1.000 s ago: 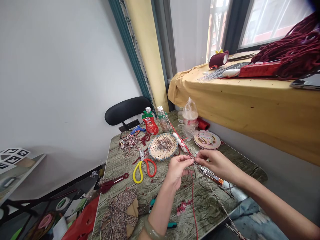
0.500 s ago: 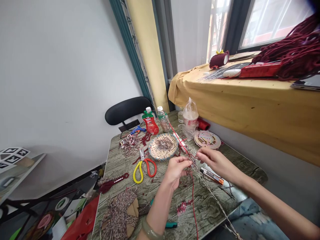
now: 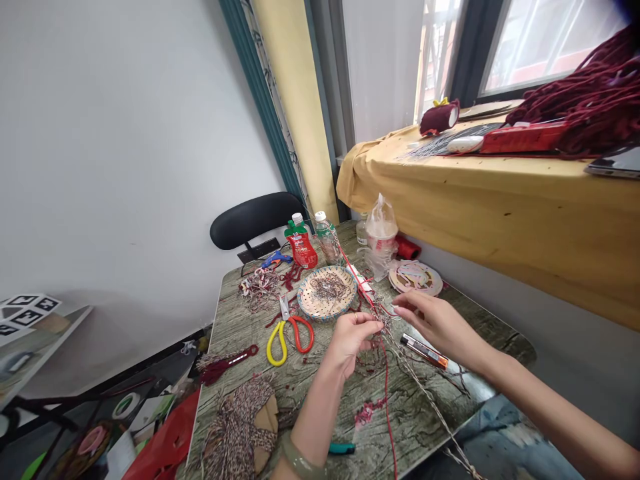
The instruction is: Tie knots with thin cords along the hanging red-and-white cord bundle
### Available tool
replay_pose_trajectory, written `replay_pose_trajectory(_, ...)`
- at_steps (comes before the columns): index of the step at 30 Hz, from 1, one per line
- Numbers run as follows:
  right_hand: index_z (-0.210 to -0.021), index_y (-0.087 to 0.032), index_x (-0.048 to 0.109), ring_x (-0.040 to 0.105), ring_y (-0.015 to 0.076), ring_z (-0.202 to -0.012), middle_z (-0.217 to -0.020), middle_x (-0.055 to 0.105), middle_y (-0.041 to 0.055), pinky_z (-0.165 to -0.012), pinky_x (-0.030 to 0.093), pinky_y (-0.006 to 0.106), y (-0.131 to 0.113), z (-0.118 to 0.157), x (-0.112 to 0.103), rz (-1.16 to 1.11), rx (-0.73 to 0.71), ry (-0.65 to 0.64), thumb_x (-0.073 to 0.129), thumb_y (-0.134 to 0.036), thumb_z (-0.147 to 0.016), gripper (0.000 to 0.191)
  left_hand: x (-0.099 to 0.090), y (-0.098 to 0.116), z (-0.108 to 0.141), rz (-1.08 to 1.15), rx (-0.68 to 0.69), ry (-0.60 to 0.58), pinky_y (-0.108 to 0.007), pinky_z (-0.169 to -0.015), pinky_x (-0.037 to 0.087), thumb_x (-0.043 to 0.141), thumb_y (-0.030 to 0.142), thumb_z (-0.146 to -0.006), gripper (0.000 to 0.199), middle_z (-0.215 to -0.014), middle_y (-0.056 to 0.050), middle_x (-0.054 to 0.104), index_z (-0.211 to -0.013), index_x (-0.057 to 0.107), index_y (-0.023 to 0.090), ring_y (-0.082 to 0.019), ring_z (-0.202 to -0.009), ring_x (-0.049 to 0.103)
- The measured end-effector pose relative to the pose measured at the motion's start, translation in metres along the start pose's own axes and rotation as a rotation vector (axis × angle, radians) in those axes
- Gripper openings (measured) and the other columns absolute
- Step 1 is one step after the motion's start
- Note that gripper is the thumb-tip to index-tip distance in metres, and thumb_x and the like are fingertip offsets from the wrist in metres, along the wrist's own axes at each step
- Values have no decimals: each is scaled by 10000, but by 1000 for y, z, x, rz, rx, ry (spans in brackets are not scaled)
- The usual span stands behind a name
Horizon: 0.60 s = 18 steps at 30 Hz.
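Note:
My left hand pinches a bundle of thin cords between thumb and index finger, above the table's middle. Just right of it, my right hand has thumb and fingertips around what looks like a thin strand, partly hidden by the fingers. A red cord hangs from the bundle towards the front edge, and its upper part runs up to a plastic bottle. Pale twisted cords stretch from the bundle to the lower right. Below my right hand lies an orange and black utility knife.
Scissors with yellow and red handles lie left of a woven plate holding thread scraps. A cord-wound card sits front left. Behind stand a red pouch and a bagged cup. A yellow-covered ledge rises at right.
My right hand's fingers have straightened a little and shifted slightly. My left hand keeps its pinch on the cords, almost in the same place.

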State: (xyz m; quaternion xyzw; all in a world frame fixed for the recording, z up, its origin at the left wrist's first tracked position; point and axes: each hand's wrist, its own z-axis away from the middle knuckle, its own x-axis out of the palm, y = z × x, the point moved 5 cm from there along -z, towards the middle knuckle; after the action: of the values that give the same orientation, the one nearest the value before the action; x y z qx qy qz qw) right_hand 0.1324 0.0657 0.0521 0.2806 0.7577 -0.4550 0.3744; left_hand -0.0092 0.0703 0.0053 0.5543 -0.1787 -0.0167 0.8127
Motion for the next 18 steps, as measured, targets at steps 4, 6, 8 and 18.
replay_pose_trajectory(4,-774,-197,524,535,119,-667,-741,590,0,-588,391,208,-13,0,9,-151,-47,-88,428,-286,-828,141,-1,0,0,-36,3,10,-231,-566,416,650,225,-575,157,-684,-14,539,-685,605,121,-107,-654,480)
replay_pose_trajectory(6,-747,-196,525,530,127,-640,-721,580,4,-560,372,220,-16,1,9,-10,-65,-87,419,-254,-823,143,-1,0,0,-51,-4,28,-232,-565,415,659,223,-559,151,-664,-8,536,-656,597,125,-104,-639,476)
replay_pose_trajectory(8,-732,-191,520,526,147,-626,-706,569,20,-529,350,239,-13,1,7,168,-47,-52,406,-230,-810,143,-1,1,0,-41,-3,29,-237,-561,418,666,224,-544,151,-643,-1,531,-631,590,127,-102,-621,472)
replay_pose_trajectory(18,-902,-179,516,574,143,-742,-815,619,23,-620,435,235,2,1,21,-593,145,-94,445,-278,-782,170,2,5,1,-15,2,17,-244,-561,422,671,227,-535,164,-662,-14,539,-639,596,125,-116,-649,480)
